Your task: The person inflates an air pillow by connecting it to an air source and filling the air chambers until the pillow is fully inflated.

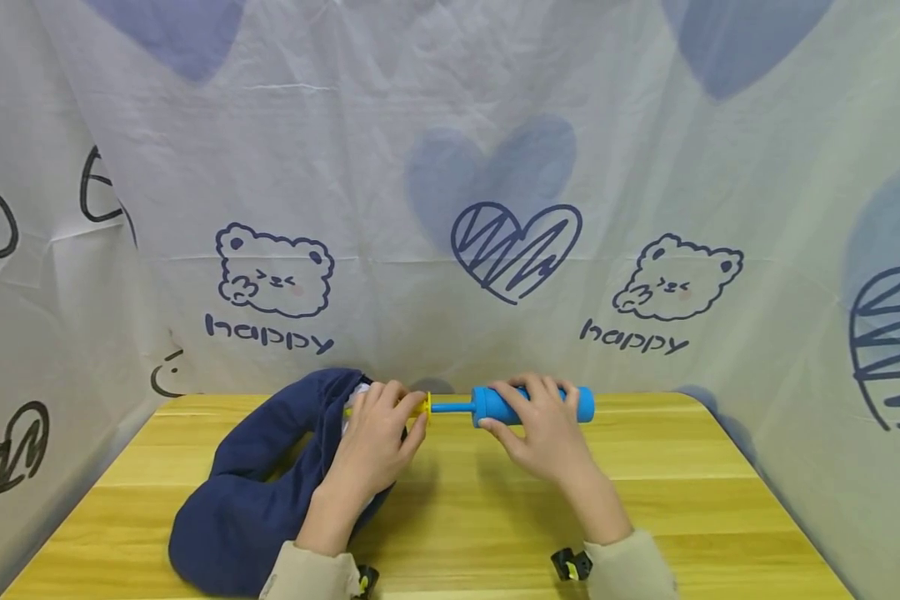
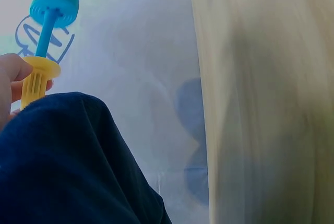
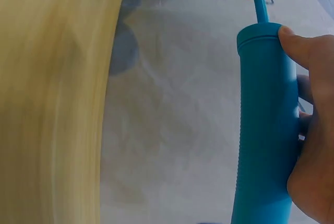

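Note:
A hand air pump (image 1: 583, 405) is held level over the far part of the table. My right hand (image 1: 546, 425) grips its blue barrel (image 3: 267, 114), thumb near the end where a thin blue rod (image 1: 452, 407) comes out. That rod leads to a yellow flanged nozzle (image 2: 35, 85), which my left hand (image 1: 378, 433) pinches between thumb and fingers. Beside and under the left hand lies a navy, U-shaped neck pillow (image 1: 228, 521), with a bit of white showing at its upper end. The nozzle's far end is hidden by the left hand and the pillow.
The wooden table (image 1: 705, 492) ends at the back against a white curtain (image 1: 390, 317) printed with bears and hearts. Curtain also hangs on both sides. Small dark wrist devices (image 1: 572, 564) sit by the cuffs.

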Tool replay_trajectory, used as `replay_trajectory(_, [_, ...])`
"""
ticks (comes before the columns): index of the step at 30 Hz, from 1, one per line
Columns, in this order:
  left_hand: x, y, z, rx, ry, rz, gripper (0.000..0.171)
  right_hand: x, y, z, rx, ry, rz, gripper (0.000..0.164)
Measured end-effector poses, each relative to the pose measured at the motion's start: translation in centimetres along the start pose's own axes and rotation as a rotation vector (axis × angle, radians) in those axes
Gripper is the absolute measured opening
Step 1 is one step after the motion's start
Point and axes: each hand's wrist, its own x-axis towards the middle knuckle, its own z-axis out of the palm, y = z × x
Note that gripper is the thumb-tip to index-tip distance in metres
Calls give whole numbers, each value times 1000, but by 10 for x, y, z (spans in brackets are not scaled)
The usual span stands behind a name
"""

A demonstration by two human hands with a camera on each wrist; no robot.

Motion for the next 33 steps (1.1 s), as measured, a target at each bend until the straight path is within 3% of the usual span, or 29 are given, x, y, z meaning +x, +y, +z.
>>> replay_trajectory(4, [0, 3, 3, 0, -12, 12, 22, 1, -10, 10, -6, 41, -26, 67])
replay_trajectory(10, [0, 7, 7, 2, -4, 38, 22, 2, -29, 17, -22, 67, -24, 53])
replay_trajectory(16, [-1, 10, 8, 9, 10, 58, 21, 2, -38, 19, -22, 64, 0, 52])
replay_trajectory(26, [0, 7, 4, -27, -24, 4, 24, 3, -26, 15, -18, 58, 4, 51])
replay_trajectory(33, [0, -4, -4, -30, -19, -40, 22, 3, -10, 2, 17, 6, 45, 51])
